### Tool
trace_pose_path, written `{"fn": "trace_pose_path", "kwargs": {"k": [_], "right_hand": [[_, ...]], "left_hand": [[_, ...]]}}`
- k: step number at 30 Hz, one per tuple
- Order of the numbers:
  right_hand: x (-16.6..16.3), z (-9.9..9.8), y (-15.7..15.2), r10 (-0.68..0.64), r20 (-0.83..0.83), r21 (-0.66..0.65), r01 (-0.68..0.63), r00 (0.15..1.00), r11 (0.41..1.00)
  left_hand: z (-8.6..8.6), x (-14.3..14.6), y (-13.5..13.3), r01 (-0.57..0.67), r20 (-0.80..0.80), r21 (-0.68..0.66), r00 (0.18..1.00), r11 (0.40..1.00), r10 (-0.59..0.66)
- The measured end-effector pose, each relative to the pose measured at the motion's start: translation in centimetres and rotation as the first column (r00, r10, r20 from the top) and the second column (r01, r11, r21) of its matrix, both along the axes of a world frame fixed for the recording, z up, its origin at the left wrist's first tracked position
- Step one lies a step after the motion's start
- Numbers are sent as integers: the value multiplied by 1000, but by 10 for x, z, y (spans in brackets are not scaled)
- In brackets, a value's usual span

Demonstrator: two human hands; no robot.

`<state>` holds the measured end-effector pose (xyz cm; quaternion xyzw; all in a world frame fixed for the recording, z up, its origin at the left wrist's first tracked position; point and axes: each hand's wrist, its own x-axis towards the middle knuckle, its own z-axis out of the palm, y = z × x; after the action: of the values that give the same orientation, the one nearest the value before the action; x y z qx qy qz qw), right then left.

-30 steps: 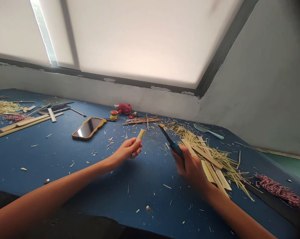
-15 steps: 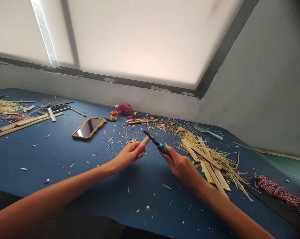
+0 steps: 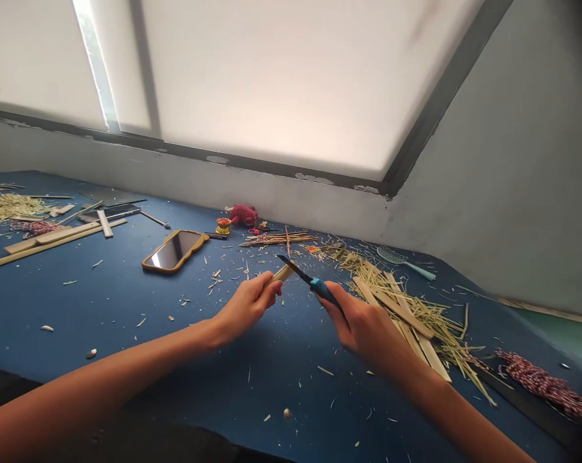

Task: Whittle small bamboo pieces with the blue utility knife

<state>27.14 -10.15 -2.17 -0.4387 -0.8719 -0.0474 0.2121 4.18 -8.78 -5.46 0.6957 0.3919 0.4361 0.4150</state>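
Over the middle of the blue table, my left hand [image 3: 246, 303] is closed round a short pale strip of wood or bamboo [image 3: 283, 274], whose far end sticks out up and to the right. My right hand [image 3: 355, 318] grips a utility knife [image 3: 323, 290] by its blue handle. Its dark blade [image 3: 294, 267] points up-left and crosses the strip's far end. Whether the edge bites into the strip I cannot tell. Small shavings [image 3: 216, 275] lie on the table just beyond my left hand.
Flat wooden strips [image 3: 401, 305] lie among thin shavings at the right, with a hairbrush [image 3: 404, 260] behind and red-white cord [image 3: 544, 382] nearer. A phone [image 3: 175, 251] rests left of centre. Thin sticks [image 3: 276, 238] lie at the back; longer strips [image 3: 54, 238] are at far left.
My right hand has shifted slightly right and down with the knife. My left hand has rolled a little around the strip. The whole view has swung slightly.
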Motion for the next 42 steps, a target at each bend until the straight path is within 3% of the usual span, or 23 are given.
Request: {"fn": "trace_pose_path", "kwargs": {"k": [4,8,11,14,19,24,33,37,42], "right_hand": [[7,-3,2,11,-140,14,-9,990,1000],[9,-12,3,6,-262,45,6,965,999],[7,-14,1,-54,-287,53,72,956,996],[6,-14,-2,-95,-320,37,113,943,993],[4,-21,-4,-4,-317,40,18,948,999],[6,-31,-1,48,-186,94,-31,981,995],[10,-33,4,18,-16,218,-14,1000,976],[9,-33,3,13,-1,198,-13,1000,980],[8,-34,2,8,21,187,-12,1000,982]], "left_hand": [[-1,3,4,86,160,-160,985,983,-61],[0,3,5,170,283,-361,957,917,-66],[2,3,4,220,385,-424,922,879,-45],[1,3,4,228,424,-423,905,877,-31],[-4,0,9,168,387,-363,922,916,-16],[-1,0,9,216,404,-362,913,907,-56],[3,-1,8,99,205,-263,978,960,-45],[2,0,7,113,196,-281,979,953,-59],[1,1,6,235,297,-372,947,898,-125]]}}
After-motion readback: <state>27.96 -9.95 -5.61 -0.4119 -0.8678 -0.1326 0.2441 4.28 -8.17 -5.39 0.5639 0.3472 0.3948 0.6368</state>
